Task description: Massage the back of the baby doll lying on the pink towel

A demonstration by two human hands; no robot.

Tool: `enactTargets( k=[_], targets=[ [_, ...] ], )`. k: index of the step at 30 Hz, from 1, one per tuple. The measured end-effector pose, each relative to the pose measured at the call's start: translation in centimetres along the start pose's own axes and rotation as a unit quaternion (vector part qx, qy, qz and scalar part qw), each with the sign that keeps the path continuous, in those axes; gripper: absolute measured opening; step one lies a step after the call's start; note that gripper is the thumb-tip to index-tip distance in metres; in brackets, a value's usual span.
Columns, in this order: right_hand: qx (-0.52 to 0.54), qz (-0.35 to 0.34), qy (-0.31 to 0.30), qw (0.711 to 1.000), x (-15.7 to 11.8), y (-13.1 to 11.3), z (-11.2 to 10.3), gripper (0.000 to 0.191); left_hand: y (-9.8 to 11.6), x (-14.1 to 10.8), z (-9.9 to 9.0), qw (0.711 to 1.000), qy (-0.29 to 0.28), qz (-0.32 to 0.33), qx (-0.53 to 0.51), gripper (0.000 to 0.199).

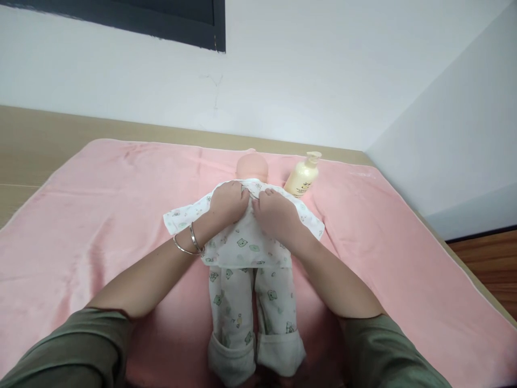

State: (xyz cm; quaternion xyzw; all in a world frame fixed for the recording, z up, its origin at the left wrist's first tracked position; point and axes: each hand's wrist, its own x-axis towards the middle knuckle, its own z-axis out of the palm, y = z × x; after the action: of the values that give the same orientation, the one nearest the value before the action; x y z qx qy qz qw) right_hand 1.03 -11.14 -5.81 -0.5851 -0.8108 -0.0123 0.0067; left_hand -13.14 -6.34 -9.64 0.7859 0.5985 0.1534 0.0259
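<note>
A baby doll (252, 166) lies stretched out with its head away from me, dressed in a white printed shirt (246, 250) and matching pants (232, 302) with rolled cuffs. My left hand (229, 202), with two silver bangles at the wrist, is closed on the shirt near the neckline. Just to its right, my right hand (277, 213) pinches the same shirt at the upper chest. A small gap separates the two hands. What exactly lies between the fingertips is too small to make out. The shirt's sleeves spread out to both sides.
A cream pump bottle (302, 177) stands right of the doll's head. Under everything lies a pink blanket (133, 183) on a wooden surface (36, 140). White walls (302, 70) rise behind and at the right, with a dark frame (181, 21) at the upper left.
</note>
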Motion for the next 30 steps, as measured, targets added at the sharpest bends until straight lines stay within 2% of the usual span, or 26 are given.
enactTargets(
  k=[3, 6, 9, 12, 15, 17, 20, 22, 24, 27, 30],
  targets=[
    [0.075, 0.052, -0.021, 0.996, 1.4, 1.3, 0.0, 0.047, 0.4, -0.6, 0.3, 0.998, 0.051, 0.034, 0.010, 0.036],
    [0.103, 0.087, -0.023, 0.991, 2.8, 2.6, 0.4, 0.048, 1.2, -1.5, 0.3, 0.995, 0.089, 0.039, 0.018, 0.032],
    [0.097, 0.085, -0.014, 0.992, 3.5, 3.0, 1.0, 0.048, 2.1, -2.5, 0.3, 0.990, 0.119, 0.063, 0.033, 0.029],
    [0.032, 0.055, -0.005, 0.998, 3.2, 2.5, 1.2, 0.048, 2.6, -3.0, 0.2, 0.987, 0.142, 0.069, 0.041, 0.028],
    [-0.050, -0.019, -0.022, 0.998, 2.1, 1.8, 0.5, 0.041, 2.4, -2.7, 0.2, 0.990, 0.133, 0.043, 0.031, 0.026],
    [-0.056, -0.040, -0.044, 0.997, 1.3, 1.4, -0.3, 0.038, 2.0, -2.1, 0.1, 0.994, 0.108, 0.028, 0.020, 0.026],
    [-0.021, -0.021, -0.067, 0.997, 0.4, 1.0, -1.3, 0.037, 1.2, -1.1, 0.0, 0.998, 0.060, 0.003, -0.005, 0.028],
    [-0.003, -0.001, -0.066, 0.998, 0.3, 1.0, -1.5, 0.038, 1.0, -1.0, 0.0, 0.999, 0.049, 0.003, -0.004, 0.029],
    [0.004, 0.009, -0.056, 0.998, 0.7, 1.1, -1.2, 0.038, 1.3, -1.5, 0.2, 0.997, 0.065, 0.033, 0.011, 0.030],
    [0.004, -0.010, -0.043, 0.999, 1.7, 1.6, -0.4, 0.032, 2.2, -2.8, 0.5, 0.991, 0.101, 0.084, 0.030, 0.031],
    [0.052, 0.031, -0.020, 0.998, 2.8, 2.3, 0.3, 0.028, 3.1, -3.8, 0.9, 0.986, 0.122, 0.102, 0.049, 0.029]
  ],
)
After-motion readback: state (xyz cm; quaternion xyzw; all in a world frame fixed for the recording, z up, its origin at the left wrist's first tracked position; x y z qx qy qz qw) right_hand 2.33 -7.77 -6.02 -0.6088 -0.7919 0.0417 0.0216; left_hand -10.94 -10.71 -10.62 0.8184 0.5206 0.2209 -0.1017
